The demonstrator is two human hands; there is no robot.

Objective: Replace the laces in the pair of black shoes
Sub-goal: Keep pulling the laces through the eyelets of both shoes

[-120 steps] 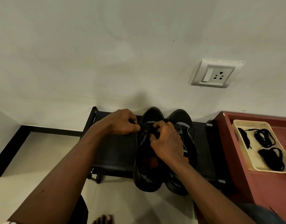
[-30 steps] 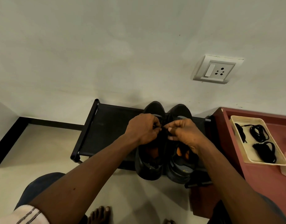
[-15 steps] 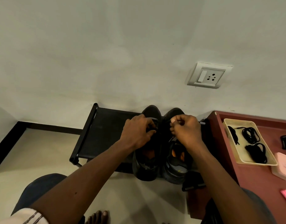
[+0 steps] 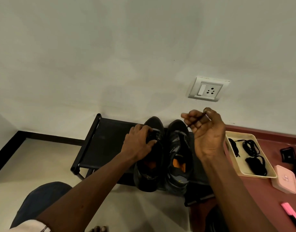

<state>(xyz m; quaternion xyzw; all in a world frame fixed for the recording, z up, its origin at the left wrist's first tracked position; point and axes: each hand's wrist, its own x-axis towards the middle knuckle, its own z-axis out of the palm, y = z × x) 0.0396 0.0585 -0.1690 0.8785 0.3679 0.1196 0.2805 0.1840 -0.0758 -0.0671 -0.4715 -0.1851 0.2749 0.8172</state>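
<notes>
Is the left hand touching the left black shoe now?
Touching. The head view shows the left hand gripping the left black shoe, its fingers and thumb curled over the lace area.

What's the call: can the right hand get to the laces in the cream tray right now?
Probably yes. The right hand hangs beside the tray, nothing between it and the spare laces. But its fingers pinch a lace end, so drop that first. The left hand grips a shoe.

Shoes [image 4: 179,148] side by side on rack [image 4: 107,139], toes at wall [image 4: 110,56]. Table [image 4: 244,198] right of rack, tray [image 4: 257,175] on it, laces [image 4: 251,147] inside. Socket [image 4: 208,89] on wall above.
</notes>
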